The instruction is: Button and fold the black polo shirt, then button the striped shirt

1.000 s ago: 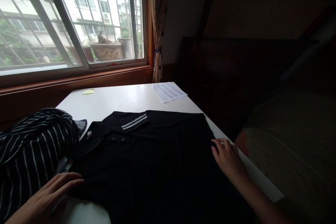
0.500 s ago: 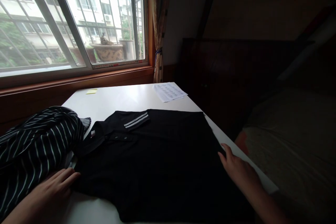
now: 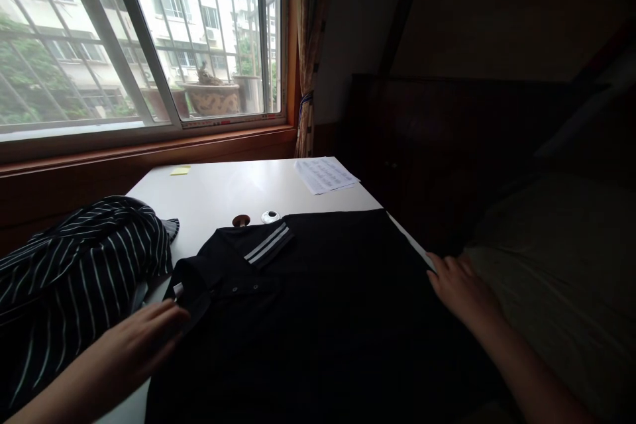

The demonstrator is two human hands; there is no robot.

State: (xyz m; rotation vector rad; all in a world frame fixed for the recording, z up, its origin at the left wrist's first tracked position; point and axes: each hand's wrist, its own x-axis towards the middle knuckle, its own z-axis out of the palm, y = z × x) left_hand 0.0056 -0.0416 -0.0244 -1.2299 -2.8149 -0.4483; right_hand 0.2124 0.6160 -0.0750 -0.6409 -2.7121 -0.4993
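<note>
A black polo shirt [image 3: 318,305] with white stripes on its sleeve cuff [image 3: 268,243] lies flat on the white table [image 3: 233,189]. My left hand [image 3: 136,344] rests at the shirt's collar on the left, fingers stretched out flat. At the shirt's right edge, by the table's side, my right hand [image 3: 460,288] lies flat with its fingers apart. Neither hand grips anything.
A black and white striped garment [image 3: 69,278] is heaped at the left of the table. Two small round things [image 3: 256,218] sit just beyond the shirt. A printed sheet [image 3: 325,174] and a yellow note [image 3: 179,171] lie near the window. A bed [image 3: 561,265] stands at the right.
The shirt has slid toward me, baring two small round things on the table. My left hand moved right onto the collar; my right hand shifted right along the shirt's edge.
</note>
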